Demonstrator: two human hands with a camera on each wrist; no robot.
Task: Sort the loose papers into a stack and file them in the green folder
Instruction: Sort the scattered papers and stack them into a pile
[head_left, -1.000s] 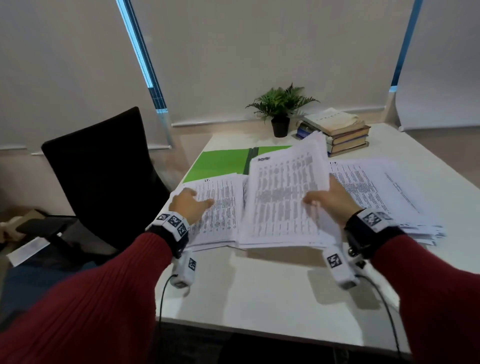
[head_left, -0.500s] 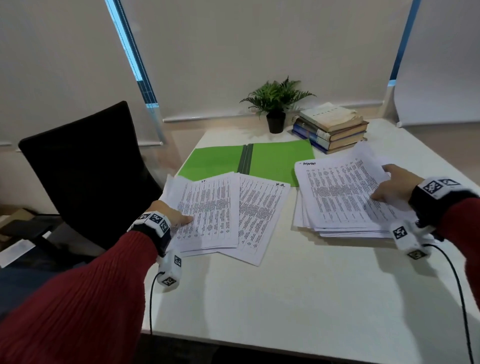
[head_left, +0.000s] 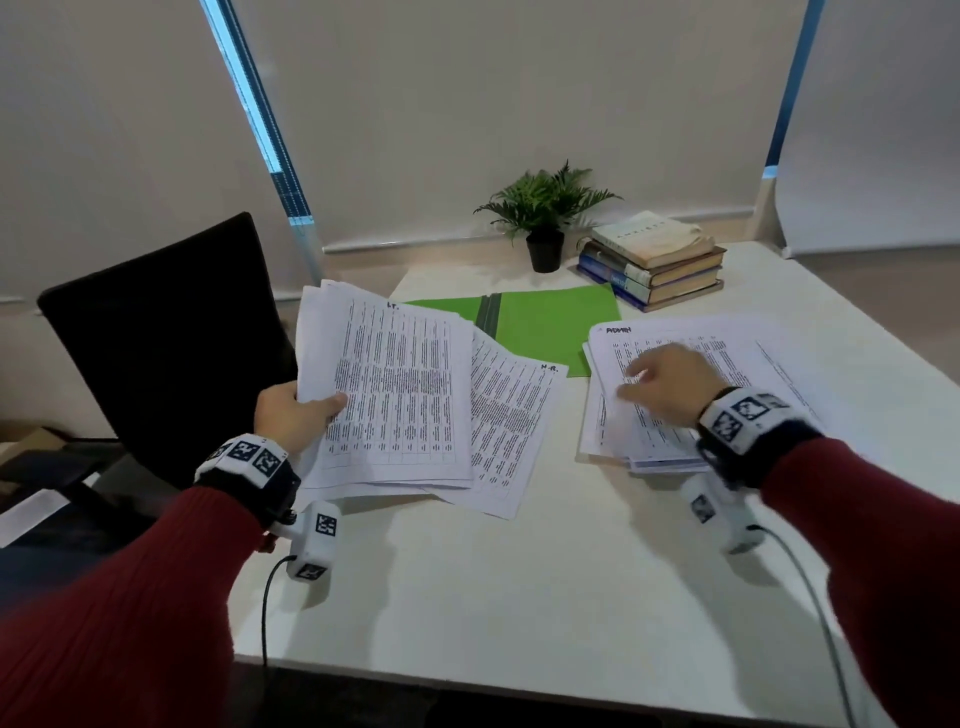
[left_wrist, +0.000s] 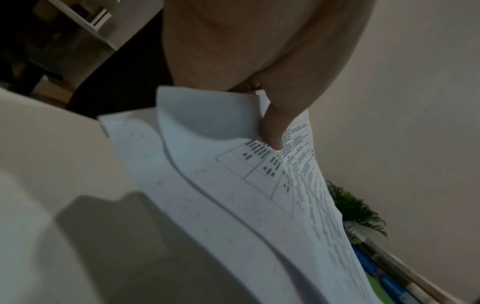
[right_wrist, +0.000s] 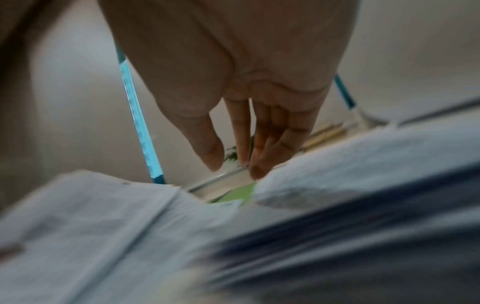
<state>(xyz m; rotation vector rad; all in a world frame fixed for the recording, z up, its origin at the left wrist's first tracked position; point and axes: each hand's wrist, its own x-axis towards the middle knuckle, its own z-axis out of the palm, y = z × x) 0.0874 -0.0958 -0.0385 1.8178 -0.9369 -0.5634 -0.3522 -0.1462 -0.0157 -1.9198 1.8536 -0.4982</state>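
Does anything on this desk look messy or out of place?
Yes. The papers by the left hand are fanned unevenly, one sheet askew beneath. The right-hand pile is ragged too. The green folder lies open, half covered.

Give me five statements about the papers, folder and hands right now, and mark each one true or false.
1. The left hand grips a bundle of printed sheets at its left edge. True.
2. The green folder is closed, with all the papers inside. False: it lies open on the table, and the papers are outside it.
3. The right hand is over the right pile of papers, fingers relaxed, gripping nothing. True.
4. The potted plant stands on top of the stack of books. False: it stands on the table beside the books.
5. The right hand holds a pen. False: it holds nothing.
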